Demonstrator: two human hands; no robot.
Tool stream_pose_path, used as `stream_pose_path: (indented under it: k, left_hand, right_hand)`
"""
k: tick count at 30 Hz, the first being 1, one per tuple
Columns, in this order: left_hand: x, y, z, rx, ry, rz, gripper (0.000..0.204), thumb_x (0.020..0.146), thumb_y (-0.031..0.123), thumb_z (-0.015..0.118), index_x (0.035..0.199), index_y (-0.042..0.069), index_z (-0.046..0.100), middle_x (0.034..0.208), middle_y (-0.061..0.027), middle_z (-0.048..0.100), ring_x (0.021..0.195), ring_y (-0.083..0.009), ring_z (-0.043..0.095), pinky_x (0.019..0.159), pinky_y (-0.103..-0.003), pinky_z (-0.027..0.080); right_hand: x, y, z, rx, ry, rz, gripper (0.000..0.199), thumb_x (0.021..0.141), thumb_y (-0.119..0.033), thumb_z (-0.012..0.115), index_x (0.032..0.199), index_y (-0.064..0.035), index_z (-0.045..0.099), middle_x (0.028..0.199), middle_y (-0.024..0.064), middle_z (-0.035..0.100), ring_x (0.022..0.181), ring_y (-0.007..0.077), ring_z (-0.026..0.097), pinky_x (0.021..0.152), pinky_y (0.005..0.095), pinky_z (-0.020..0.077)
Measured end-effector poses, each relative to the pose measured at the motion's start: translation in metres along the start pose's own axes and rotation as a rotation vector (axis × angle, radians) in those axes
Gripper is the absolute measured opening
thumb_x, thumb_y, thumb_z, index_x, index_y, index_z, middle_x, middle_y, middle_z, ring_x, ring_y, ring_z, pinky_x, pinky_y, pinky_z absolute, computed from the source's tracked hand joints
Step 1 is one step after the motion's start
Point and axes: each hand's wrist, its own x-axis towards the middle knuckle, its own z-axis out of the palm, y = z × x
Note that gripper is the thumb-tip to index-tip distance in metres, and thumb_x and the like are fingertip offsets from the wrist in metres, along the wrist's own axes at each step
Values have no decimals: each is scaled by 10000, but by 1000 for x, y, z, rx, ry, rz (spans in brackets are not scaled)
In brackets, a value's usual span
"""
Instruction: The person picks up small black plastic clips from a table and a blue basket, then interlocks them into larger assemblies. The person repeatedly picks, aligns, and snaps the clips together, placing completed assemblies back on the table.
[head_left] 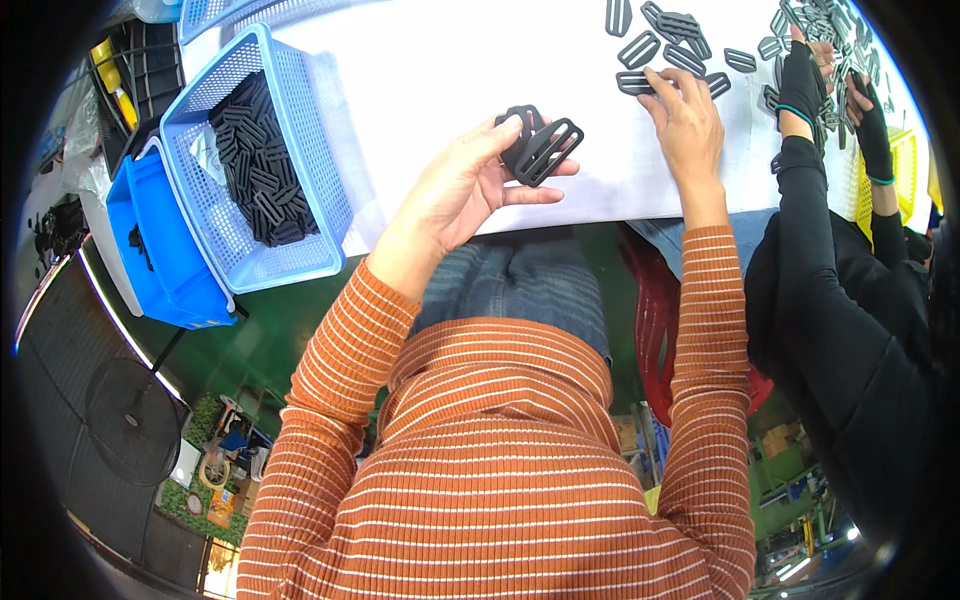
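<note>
Held buckles (549, 154): black, flat, slotted pieces, at least two, overlapped and tilted at different angles; raised over the near part of the table, exact number hidden by overlap.
Left hand (468, 178): gripping the held buckles, thumb on the rear piece, fingers behind and below, palm turned partly upward.
Right hand (692, 128): palm down, fingers curled, thumb and forefinger at a table buckle (632, 84); cannot tell whether that piece is pinched or only touched.
Loose group (640, 49): similar black buckles scattered beyond and beside the right hand, some overlapping; one lone buckle (740, 61) lies apart to the right.
Work surface: white table (410, 70), bearing the loose group.
Light-blue basket (310, 125): perforated walls, left of the left hand, containing a heap of black pieces (262, 178).
Bright-blue bin (165, 245): solid-walled, just beside the basket on its outer left, a few small dark items inside.
Neighbouring position, right: co-worker in black sleeves (815, 250), both hands at a spread of buckles (848, 30); yellow basket (903, 170) beyond the sleeves.
Floor level: red stool (655, 320) between the two people; round fan (130, 420) at lower left.
</note>
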Motion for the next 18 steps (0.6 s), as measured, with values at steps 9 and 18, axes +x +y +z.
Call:
stream_pose_path:
  k: [9,18]
  left_hand:
    - [3,-3,1,90,94,92,306,885,127,569,1150,-2,488,1134,-169,582,1049,-317,590,829,-419,542]
    - [10,-8,13,121,137,137,302,872,102,591,1142,8,494,1046,-94,594,917,-174,601,808,-360,525]
  right_hand:
    - [-13,-77,-64,1240,-95,844,172,853,-166,642,890,0,670,751,55,657,632,111,592,576,230,436]
    - [-14,-110,-89,1464,-174,978,192,860,-139,635,933,38,623,774,96,660,637,131,634,546,202,473]
